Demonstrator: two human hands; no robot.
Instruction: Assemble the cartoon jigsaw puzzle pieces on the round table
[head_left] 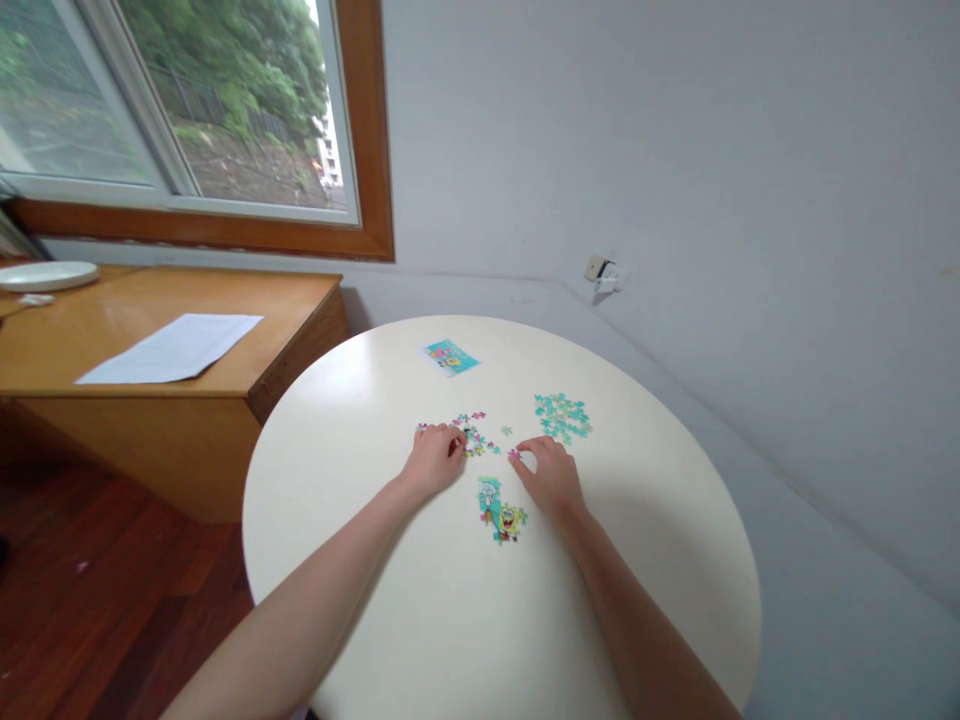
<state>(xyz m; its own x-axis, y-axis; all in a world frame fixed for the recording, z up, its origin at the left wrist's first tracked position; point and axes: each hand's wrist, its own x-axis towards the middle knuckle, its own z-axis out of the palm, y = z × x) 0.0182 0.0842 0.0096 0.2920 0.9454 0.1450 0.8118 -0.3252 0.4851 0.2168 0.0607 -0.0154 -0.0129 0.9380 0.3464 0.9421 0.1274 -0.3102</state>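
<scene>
Between thumb and forefinger, my right hand (551, 470) pinches a pink puzzle piece (514, 454). My left hand (435, 457) has its fingers curled closed at the edge of a pile of mixed-colour puzzle pieces (474, 440); whatever lies in its fingertips is hidden. Below and between the hands is a joined section of the jigsaw (501, 512) with a teal figure and a yellow, smiling figure. A single pale green piece (507, 430) lies between the pile and my right hand.
A group of teal puzzle pieces (562, 417) lies beyond my right hand. Further back on the round white table (337, 560) is a small picture card (451, 357). A wooden desk (300, 300) at left holds paper sheets (176, 347) and a white plate (49, 275).
</scene>
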